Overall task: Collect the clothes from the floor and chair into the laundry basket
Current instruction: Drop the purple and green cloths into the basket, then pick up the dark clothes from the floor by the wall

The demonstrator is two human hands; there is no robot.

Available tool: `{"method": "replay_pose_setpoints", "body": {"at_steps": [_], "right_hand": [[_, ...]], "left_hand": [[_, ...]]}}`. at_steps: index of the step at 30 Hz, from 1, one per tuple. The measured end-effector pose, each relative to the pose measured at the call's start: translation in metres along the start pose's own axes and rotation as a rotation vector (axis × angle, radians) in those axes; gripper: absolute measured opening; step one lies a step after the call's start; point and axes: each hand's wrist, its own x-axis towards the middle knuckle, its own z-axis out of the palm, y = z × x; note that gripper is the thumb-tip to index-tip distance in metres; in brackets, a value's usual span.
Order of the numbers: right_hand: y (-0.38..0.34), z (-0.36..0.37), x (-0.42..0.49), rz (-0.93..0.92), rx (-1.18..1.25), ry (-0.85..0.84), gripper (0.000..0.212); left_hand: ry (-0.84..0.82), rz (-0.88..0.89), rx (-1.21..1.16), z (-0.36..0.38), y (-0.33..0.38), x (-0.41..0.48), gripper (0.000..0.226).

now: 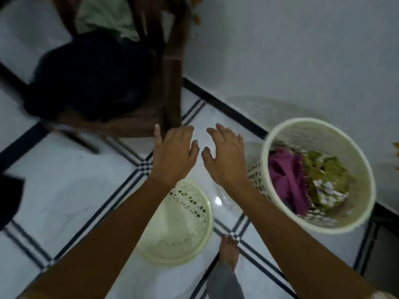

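Note:
A cream laundry basket (280,134) stands at the right by the wall. Inside lie a purple garment (285,178) and a green flowered one (326,175). At the upper left a dark wooden chair (170,87) carries a dark navy garment (86,76) on its seat and a pale green one (105,16) behind it. My left hand (172,156) and my right hand (224,156) hover side by side over the floor between chair and basket, both with spread fingers and holding nothing.
The basket's cream lid (179,229) lies on the white tiled floor (75,186) under my left forearm. My bare foot (228,251) stands beside it. A dark cloth (8,197) shows at the left edge. The white wall (302,50) runs behind the basket.

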Motion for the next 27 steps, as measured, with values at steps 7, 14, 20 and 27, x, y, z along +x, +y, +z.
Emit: {"method": "replay_pose_setpoints", "body": {"at_steps": [7, 14, 20, 27], "right_hand": [[-0.284, 0.137, -0.056, -0.348, 0.067, -0.194, 0.050], [-0.494, 0.243, -0.126, -0.532, 0.137, -0.296, 0.049], [-0.590, 0.324, -0.141, -0.642, 0.074, -0.470, 0.051], [-0.668, 0.448, -0.119, -0.649, -0.137, -0.752, 0.064]], "left_hand": [[0.083, -0.410, 0.141, -0.118, -0.270, -0.182, 0.044], [0.052, -0.675, 0.154, -0.187, -0.432, -0.328, 0.042], [0.089, -0.884, 0.115, -0.182, -0.534, -0.395, 0.038], [0.041, -1.141, 0.078, -0.128, -0.667, -0.447, 0.034]]}}
